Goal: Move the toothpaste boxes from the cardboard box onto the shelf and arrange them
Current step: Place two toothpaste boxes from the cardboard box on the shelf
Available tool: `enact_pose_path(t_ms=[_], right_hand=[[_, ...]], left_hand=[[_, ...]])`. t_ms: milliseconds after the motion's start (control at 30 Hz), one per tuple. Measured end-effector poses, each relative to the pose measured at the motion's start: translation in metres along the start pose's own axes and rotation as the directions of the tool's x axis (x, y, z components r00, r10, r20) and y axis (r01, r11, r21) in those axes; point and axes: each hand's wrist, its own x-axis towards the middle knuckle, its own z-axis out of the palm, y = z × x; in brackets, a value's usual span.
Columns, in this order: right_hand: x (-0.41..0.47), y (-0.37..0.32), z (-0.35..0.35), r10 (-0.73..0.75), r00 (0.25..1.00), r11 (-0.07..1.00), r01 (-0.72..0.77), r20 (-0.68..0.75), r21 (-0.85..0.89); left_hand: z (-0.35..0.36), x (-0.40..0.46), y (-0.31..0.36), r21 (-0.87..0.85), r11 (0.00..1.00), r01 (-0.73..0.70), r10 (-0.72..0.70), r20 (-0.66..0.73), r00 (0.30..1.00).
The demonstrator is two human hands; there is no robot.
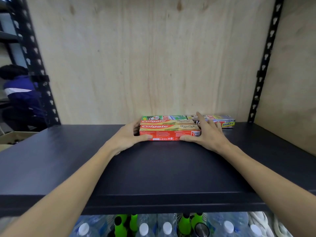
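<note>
red card: the front colgate box [169,133] lies flat on the dark shelf [164,171], held between both hands
left hand [127,136]: cupped round the box's left end, thumb along the front face, fingers [136,124] curled round behind the end
right hand [207,135]: thumb pressed on the front face near the right end, fingers [200,117] spread loosely over the top, index lifted; not a closed grip
just behind the fingers: a second colgate box [166,121] touching the first, then a green box [164,117] against the plywood back [153,57]
beyond the right fingers: a silver smokers box [224,120], part hidden by the hand
cardboard box: one carton [15,136] at far left, contents unclear
step in hand: likely squaring the front box against the row
next move: probably an even push from both thumbs so the box stays parallel, then letting go and reaching back for more boxes
</note>
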Motion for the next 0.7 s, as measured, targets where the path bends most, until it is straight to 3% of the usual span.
enact_pose_path(t_ms=[333, 567, 700], right_hand=[[-0.074, -0.020, -0.015, -0.155, 0.973, 0.987, 0.144, -0.173, -0.074], [-0.136, -0.041, -0.024, -0.215, 0.952, 0.969, 0.237, -0.218, 0.076], [-0.201, -0.057, -0.011, -0.244, 0.899, 0.922, 0.331, -0.365, 0.201]], left_hand=[[0.006, -0.050, 0.024, 0.101, 0.994, 0.042, -0.025, -0.162, 0.987], [0.018, -0.126, 0.051, 0.147, 0.984, -0.101, 0.120, -0.126, 0.985], [0.045, -0.188, 0.058, 0.151, 0.963, -0.224, 0.260, -0.293, 0.920]])
